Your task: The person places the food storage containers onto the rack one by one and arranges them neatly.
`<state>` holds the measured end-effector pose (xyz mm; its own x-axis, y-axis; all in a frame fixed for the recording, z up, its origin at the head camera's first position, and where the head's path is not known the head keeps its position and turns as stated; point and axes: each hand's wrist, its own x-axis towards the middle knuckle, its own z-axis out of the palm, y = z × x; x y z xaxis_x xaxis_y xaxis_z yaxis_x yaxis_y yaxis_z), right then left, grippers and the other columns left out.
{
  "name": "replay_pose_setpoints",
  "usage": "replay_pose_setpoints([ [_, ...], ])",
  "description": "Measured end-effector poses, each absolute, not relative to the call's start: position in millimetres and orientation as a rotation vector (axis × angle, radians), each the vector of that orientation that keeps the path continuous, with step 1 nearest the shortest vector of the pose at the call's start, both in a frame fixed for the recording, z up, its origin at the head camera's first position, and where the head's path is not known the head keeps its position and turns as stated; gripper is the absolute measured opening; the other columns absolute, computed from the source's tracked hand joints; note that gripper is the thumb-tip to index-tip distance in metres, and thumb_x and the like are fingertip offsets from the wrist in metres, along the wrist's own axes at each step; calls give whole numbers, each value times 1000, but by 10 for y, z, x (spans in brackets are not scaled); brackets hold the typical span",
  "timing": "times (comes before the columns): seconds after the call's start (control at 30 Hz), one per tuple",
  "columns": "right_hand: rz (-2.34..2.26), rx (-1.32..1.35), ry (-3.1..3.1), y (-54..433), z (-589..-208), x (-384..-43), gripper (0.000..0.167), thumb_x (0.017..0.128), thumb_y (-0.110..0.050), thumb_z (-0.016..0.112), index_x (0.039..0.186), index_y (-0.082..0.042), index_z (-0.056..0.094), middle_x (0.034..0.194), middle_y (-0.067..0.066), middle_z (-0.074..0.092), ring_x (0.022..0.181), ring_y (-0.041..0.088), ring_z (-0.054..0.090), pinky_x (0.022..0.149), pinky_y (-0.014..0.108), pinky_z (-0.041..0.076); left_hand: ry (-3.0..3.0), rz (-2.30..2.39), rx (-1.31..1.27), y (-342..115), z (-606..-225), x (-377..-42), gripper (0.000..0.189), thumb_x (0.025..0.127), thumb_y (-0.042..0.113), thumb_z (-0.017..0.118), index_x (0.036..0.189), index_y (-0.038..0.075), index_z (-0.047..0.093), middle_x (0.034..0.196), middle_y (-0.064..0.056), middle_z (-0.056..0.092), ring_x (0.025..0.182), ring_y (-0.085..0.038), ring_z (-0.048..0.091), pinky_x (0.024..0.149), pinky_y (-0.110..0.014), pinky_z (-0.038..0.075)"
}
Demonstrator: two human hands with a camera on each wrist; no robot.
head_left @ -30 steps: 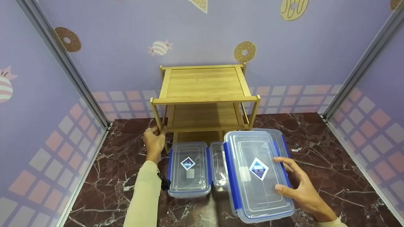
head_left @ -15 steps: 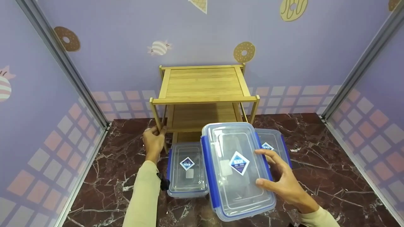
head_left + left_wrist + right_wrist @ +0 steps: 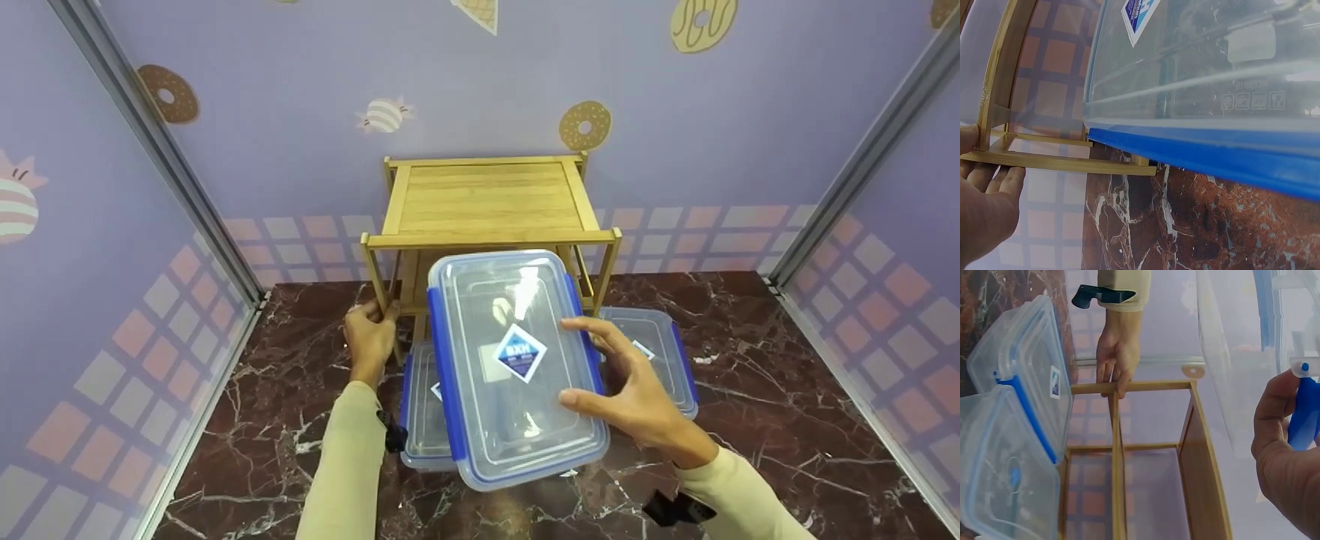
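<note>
My right hand [image 3: 630, 390] holds a clear plastic food container [image 3: 517, 420] by its right edge, thumb and fingers on the lid side. It has a blue-latched lid with a diamond label, and it tilts in front of the wooden shelf [image 3: 487, 199], overlapping the lower tiers in the head view. Fingers of my left hand [image 3: 371, 334] grip the shelf's front left post; the left wrist view shows the thumb [image 3: 968, 138] on one side of the wood and fingertips [image 3: 1012, 179] on the other. Behind the held container, a similar lidded container [image 3: 424, 431] is partly hidden.
Another blue-latched container [image 3: 667, 352] lies right of the shelf on the dark red marbled surface [image 3: 787, 420]. Purple patterned walls [image 3: 480, 90] enclose the back and both sides, with metal strips [image 3: 825, 161] at the corners.
My right hand has carried the container left and farther forward, from over the right container to the front of the shelf. The left hand keeps its grip on the post.
</note>
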<state>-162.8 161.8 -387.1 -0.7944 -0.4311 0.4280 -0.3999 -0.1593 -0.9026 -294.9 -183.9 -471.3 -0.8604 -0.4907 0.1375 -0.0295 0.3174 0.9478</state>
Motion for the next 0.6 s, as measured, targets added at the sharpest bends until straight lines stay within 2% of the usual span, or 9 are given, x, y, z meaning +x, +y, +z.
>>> replay_pose_setpoints([
  [0.33,-2185,-1015,2073,1390,-3584,-1869,71,83,4,77,146,-11,46,123,26,60,97,39,69,75,52,59,-2173,-1575,468,-1821,-4662,-2936,30,95,17,71,117,-3,73,111,-21,73,105,-32,69,96,-41,51],
  [0.6,-2255,-983,2043,1274,-3433,-2115,69,85,-1,78,146,-10,47,118,27,61,97,39,69,76,52,59,-2149,-1598,457,-1796,-4671,-2924,27,94,14,71,114,-3,74,105,-21,75,96,-31,70,87,-41,54],
])
